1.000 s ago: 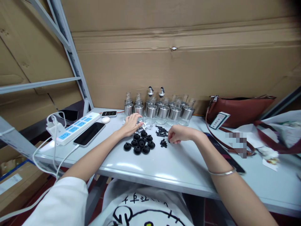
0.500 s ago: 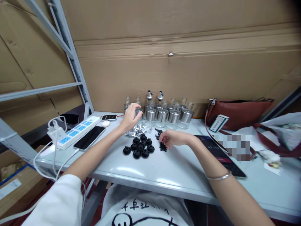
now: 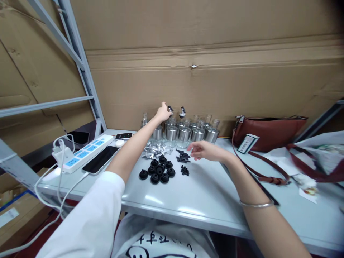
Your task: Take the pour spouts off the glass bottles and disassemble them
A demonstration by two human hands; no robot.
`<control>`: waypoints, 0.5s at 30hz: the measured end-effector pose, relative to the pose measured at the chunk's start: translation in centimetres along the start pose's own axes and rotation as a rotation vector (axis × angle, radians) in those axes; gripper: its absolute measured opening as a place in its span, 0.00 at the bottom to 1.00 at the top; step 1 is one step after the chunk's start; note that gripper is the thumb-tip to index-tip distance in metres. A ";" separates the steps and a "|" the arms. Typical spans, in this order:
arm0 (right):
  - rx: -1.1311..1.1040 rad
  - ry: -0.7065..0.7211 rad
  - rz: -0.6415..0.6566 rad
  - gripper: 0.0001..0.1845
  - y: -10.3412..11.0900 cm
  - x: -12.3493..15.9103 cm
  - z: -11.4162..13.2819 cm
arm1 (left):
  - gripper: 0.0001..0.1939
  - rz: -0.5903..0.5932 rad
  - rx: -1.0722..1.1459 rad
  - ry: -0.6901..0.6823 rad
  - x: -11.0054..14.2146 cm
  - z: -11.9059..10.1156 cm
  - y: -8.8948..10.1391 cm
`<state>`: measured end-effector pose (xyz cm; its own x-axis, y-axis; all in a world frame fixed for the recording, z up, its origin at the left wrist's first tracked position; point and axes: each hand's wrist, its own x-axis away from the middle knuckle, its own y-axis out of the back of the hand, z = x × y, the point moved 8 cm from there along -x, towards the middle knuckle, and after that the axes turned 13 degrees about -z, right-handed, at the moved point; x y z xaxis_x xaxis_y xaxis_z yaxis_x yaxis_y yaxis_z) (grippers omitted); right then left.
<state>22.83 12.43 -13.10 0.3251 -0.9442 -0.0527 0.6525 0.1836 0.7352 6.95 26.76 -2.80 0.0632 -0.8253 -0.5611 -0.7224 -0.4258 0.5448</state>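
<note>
My left hand [image 3: 162, 113] reaches to the back of the table, thumb and a finger apart, right beside a silver and black pourer spout [image 3: 170, 109] on a bottle. Whether it touches the spout cannot be made out. A second bottle carries a similar pourer [image 3: 182, 111]. My right hand [image 3: 202, 150] hovers with loosely bent, parted fingers, holding nothing visible. Just left of it lie black levers [image 3: 183, 156] and small black pellets [image 3: 185, 170]. Black rubber stoppers [image 3: 158, 170] are grouped nearer me, below a pile of silver spout parts [image 3: 156, 149].
Glass bottles with steel sleeves [image 3: 184, 134] stand in rows at the back. On the left are a power strip [image 3: 88, 152], a phone [image 3: 100, 160] and white cables. A brown bag [image 3: 271, 132] with a strap and a small box [image 3: 247, 143] sit on the right. Cardboard [image 3: 215, 79] walls the back.
My left hand has moved from above the front bottles up and back to the pourer. My right hand has drawn back from the small black pellets, towards the right and away from me.
</note>
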 end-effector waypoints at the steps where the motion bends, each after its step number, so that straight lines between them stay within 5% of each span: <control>1: 0.020 0.005 -0.015 0.13 0.1 0.0 0.0 | 0.30 0.020 -0.020 0.016 -0.4 0.1 -0.4; 15: -0.062 0.158 -0.206 0.13 1.0 0.6 3.7 | 0.28 0.012 -0.051 -0.103 -0.3 -1.9 -1.1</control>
<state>21.15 11.03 -9.84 0.2808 -0.9100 -0.3050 0.7552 0.0133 0.6554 9.04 26.79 -2.09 -0.0182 -0.7892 -0.6139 -0.6865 -0.4365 0.5815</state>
